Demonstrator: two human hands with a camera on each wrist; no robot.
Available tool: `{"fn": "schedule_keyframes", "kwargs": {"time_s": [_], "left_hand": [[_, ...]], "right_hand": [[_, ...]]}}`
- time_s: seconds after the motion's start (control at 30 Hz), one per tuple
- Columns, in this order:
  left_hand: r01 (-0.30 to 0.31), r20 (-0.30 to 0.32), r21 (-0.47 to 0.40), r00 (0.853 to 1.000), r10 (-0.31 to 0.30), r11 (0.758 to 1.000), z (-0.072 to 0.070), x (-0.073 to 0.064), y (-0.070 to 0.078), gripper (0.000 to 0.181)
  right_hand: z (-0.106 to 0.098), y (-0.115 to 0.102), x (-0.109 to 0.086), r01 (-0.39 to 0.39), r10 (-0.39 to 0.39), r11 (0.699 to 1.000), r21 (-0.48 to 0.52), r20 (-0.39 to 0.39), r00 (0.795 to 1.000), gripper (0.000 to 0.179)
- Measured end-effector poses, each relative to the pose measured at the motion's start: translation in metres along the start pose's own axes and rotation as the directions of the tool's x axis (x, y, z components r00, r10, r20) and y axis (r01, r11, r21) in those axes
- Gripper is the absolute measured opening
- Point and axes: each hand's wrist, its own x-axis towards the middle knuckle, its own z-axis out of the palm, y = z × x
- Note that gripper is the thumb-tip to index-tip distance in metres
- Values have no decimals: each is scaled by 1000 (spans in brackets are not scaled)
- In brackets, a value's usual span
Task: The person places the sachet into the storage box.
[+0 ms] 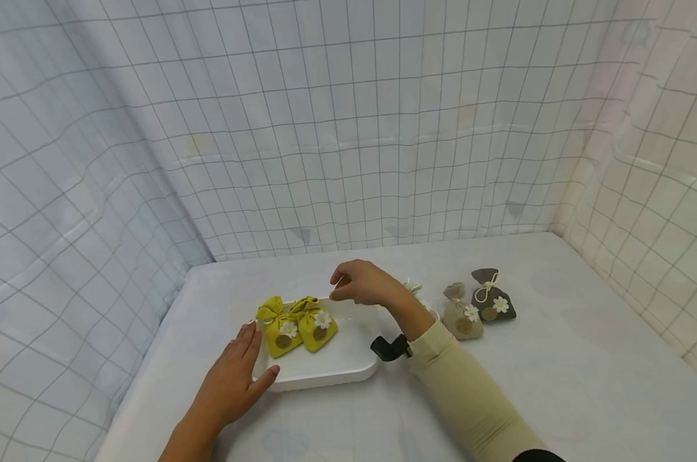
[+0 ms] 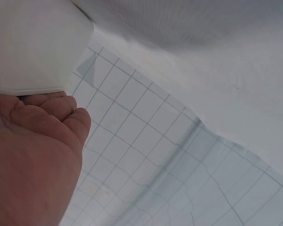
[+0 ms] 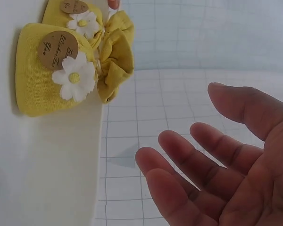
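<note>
Two yellow drawstring pouches, the left one (image 1: 281, 350) and the right one (image 1: 310, 336), lie side by side in the left part of a white tray (image 1: 325, 378). Each has a white flower and a round brown tag. My left hand (image 1: 233, 375) rests against the tray's left side, fingers straight and thumb spread over the near corner; in the left wrist view its fingertips meet the rim. Over the tray's far right edge hovers my right hand (image 1: 364, 282), holding nothing. The right wrist view shows its fingers (image 3: 179, 155) loosely bent and apart from the thumb.
Right of the tray lie a beige pouch (image 1: 462, 324) and a dark grey pouch (image 1: 492, 298), also with flowers. Another pale pouch (image 1: 413, 287) is mostly hidden behind my right wrist. Grid-patterned white curtains (image 1: 348, 160) surround the table (image 1: 585, 359).
</note>
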Motion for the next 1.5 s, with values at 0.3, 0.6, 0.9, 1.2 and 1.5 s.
{"fn": "schedule_keyframes", "kwargs": {"time_s": [0.3,0.6,0.9,1.2,1.5], "left_hand": [[-6,2,5,1000,6,1000,0,0,0,82],[-5,2,10,1000,5,1000,-1,0,-1,83],[-10,-2,17,1000,10,1000,-1,1,-1,83],[2,12,16,1000,-2,1000,-1,1,0,83],[-1,4,11,1000,1,1000,-1,1,0,83]], "right_hand": [[-22,26,-28,-15,18,998,54,-51,999,26],[-46,48,-68,6,5,989,148,-75,997,26],[-61,66,-102,-32,43,993,109,-93,995,31],[-69,92,-132,-65,69,997,28,-152,986,30],[-68,109,-154,-74,74,997,5,-190,979,30]]}}
